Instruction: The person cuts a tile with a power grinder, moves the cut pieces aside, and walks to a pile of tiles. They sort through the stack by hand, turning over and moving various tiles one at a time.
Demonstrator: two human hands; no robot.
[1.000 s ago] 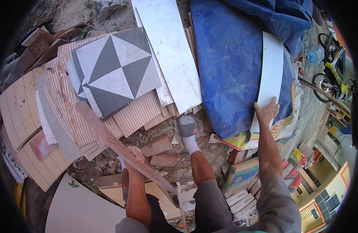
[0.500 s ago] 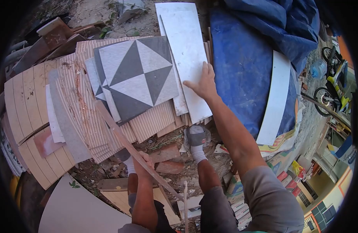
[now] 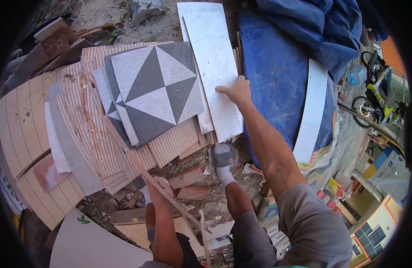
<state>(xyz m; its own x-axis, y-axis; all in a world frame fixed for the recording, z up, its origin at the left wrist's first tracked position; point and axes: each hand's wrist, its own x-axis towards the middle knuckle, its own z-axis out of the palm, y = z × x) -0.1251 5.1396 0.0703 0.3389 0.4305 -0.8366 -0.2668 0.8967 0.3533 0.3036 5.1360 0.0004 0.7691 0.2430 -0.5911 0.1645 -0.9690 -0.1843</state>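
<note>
My right hand [image 3: 238, 93] grips the right edge of a long white tile [image 3: 213, 49], thumb on its top face and fingers curled over the side. Another white tile [image 3: 205, 119] lies partly under it. Low in the view, my left hand [image 3: 161, 186] is closed around a long narrow wooden strip [image 3: 141, 167], which slants across the pile's front edge. Left of the white tiles sits a grey-and-white triangle-patterned tile [image 3: 163, 87], stacked on similar ones. Ribbed beige tiles [image 3: 172, 145] lie beneath them.
A blue tarp [image 3: 273, 76] covers the right side, with a white strip [image 3: 311, 111] on it. Broken bricks [image 3: 188, 177] and rubble lie around my feet. Plank-patterned tiles [image 3: 25, 120] are at far left. A thin stick [image 3: 204, 236] stands near my legs.
My right hand has shifted from lying spread on the white tile to holding its right edge. My left hand and the strip have moved slightly left and down in view.
</note>
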